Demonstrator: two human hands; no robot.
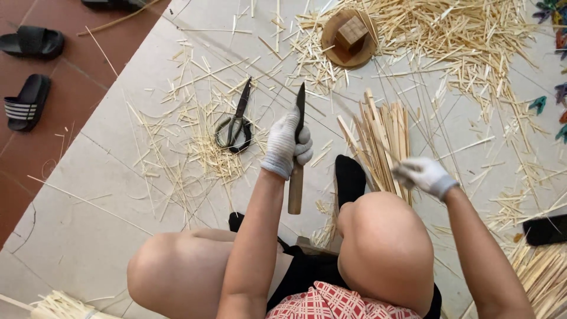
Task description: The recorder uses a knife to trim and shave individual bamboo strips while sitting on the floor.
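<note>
I sat on the floor (88, 195) with both knees up, wearing white gloves on both hands. My left hand (286, 145) was wrapped tight around a knife (297, 150), gripping it where the dark blade met the wooden handle; the blade pointed up and away from me, and the handle hung down below my fist, between my knees. My right hand (424, 175) was blurred, so I could not tell whether it was closed or loose, nor whether it held anything; it hovered at the near end of a bundle of slats (381, 142) that lay fanned on the floor just beyond my right knee. My foot in a black sock (349, 177) rested between the knife and that bundle, touching the slats' near edge as far as I could see. To the left of the knife, near but apart from it, black shears (236, 124) lay shut on a scatter of thin splinters (207, 153). Farther away, beyond the slats, a round wooden block (348, 38) with a small cube on top sat at the edge of a big heap of short sticks (460, 41). Two black sandals (29, 71) lay well apart from all this on the red tiles at the far left. More slats (543, 272) lay stacked by my right elbow.
</note>
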